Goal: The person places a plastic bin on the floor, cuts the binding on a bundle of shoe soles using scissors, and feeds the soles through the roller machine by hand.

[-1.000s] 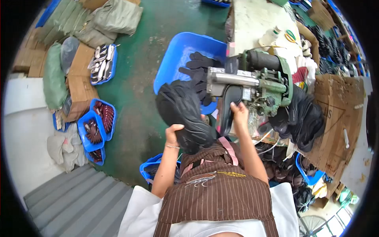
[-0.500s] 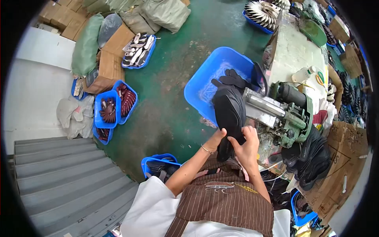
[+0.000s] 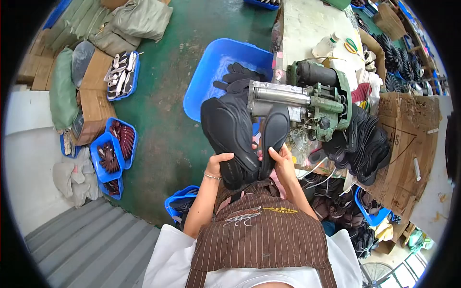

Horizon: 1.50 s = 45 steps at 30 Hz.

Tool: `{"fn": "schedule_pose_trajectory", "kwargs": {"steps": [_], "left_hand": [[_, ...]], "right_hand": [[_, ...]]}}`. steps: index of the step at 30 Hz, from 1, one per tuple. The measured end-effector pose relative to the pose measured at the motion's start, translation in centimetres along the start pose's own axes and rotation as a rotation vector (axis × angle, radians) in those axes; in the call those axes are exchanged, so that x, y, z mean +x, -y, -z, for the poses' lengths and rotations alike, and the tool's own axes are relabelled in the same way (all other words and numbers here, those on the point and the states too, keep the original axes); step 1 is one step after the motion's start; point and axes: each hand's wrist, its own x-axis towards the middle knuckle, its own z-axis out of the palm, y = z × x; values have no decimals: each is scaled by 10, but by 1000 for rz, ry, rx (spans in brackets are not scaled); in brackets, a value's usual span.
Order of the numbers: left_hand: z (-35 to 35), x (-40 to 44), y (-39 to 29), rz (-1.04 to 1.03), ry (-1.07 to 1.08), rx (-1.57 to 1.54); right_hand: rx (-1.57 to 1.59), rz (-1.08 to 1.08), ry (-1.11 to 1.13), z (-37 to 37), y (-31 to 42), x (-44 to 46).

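Note:
My left hand (image 3: 219, 164) grips a stack of black insoles (image 3: 228, 132) at its near end, with the thumb lying on the top one. In my right hand (image 3: 282, 162) is a separate black insole (image 3: 275, 132), thumb on its face and fingers underneath. Whether more lie beneath it I cannot tell. The two parts fan out side by side over my apron. Just beyond them, a green machine (image 3: 319, 98) reaches out with a metal roller (image 3: 281, 95). Several dark pieces (image 3: 239, 77) lie in the large blue bin (image 3: 194, 91) behind the stack.
A worktable (image 3: 307, 24) carries a bottle (image 3: 326, 45) and scissors (image 3: 351, 45). Many black insoles (image 3: 362, 144) are heaped by a cardboard box (image 3: 408, 144) at right. Blue trays (image 3: 136, 79) of shoe parts stand left on the green floor. Grey corrugated metal (image 3: 96, 245) lies at lower left.
My hands have moved apart, and an insole in my right hand is now separated from the stack in my left. The view has shifted, so the surroundings sit further left and higher.

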Motion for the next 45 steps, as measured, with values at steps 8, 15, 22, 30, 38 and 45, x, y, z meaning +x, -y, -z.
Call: {"fn": "schedule_pose_trajectory", "kwargs": {"steps": [8, 15, 22, 30, 38, 45], "left_hand": [[13, 2, -2, -48, -93, 288], [28, 11, 16, -163, -241, 835], [20, 6, 17, -146, -335, 284], [14, 9, 9, -213, -228, 588], [26, 17, 18, -261, -228, 1007], [12, 17, 5, -120, -97, 728]], "right_hand": [[-245, 50, -215, 3, 31, 59], [-874, 477, -100, -38, 5, 14], [-354, 359, -176, -17, -10, 13], [-333, 188, -312, 23, 9, 75], [-862, 295, -14, -47, 12, 6], [-739, 182, -31, -43, 25, 10]]}}
